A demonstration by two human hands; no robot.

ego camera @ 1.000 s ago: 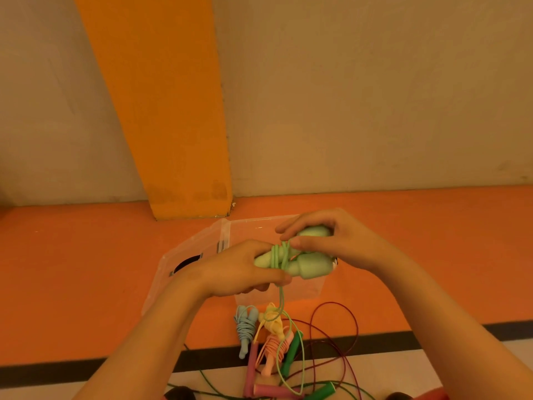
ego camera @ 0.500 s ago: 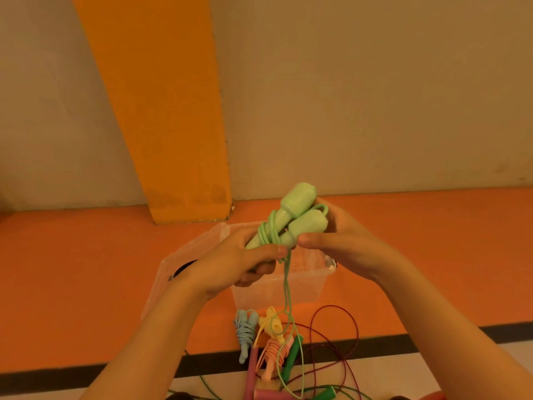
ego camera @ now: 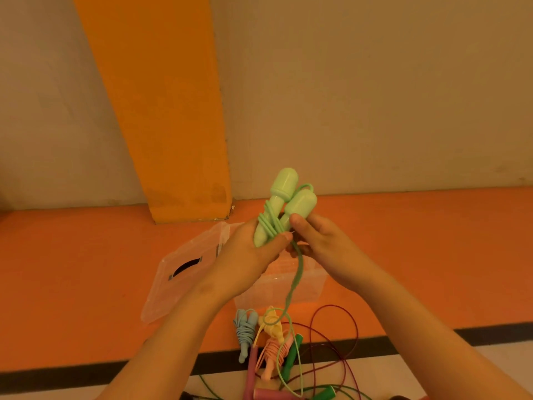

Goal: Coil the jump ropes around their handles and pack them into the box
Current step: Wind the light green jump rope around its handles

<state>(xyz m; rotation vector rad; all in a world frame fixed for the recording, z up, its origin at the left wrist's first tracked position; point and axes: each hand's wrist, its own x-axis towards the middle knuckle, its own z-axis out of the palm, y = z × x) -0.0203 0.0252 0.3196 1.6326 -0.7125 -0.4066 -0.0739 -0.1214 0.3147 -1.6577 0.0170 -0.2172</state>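
Head cam, the only view I've got. Room first: the orange floor [ego camera: 72,269] runs back to a beige wall [ego camera: 375,96], and an orange pillar [ego camera: 161,111] comes down just behind and left of the hands. A black stripe [ego camera: 461,336] crosses the floor nearer me, with paler floor on my side of it. There's open floor out to the left and right, but the middle is crowded.

The clear plastic box [ego camera: 305,287] sits on the floor right under the hands. Its lid [ego camera: 178,272] is off and tilted against the box's left side. Just in front of the box are three bundled ropes packed close together: a blue rope [ego camera: 245,330], a yellow rope [ego camera: 271,324] and a peach rope [ego camera: 274,353]. A loose maroon cord [ego camera: 349,336], a dark green handle [ego camera: 291,356] and pink handles [ego camera: 253,368] are tangled down by the bottom edge.

The mint-green jump rope [ego camera: 284,197] is up in the air above the box. Both handles are side by side, tilted up and away, with a few turns of cord round their necks. The trailing cord [ego camera: 295,281] drops from between the hands down into the pile.

On the left hand [ego camera: 245,255], the fingers are curled round the lower ends of the handles, with the thumb [ego camera: 275,241] laid across the wraps. The right hand [ego camera: 326,249] has its thumb [ego camera: 297,223] on the neck of the nearer handle and its fingers curled behind, so it's gripping too. I can't tell if its lower fingers also pinch the cord.
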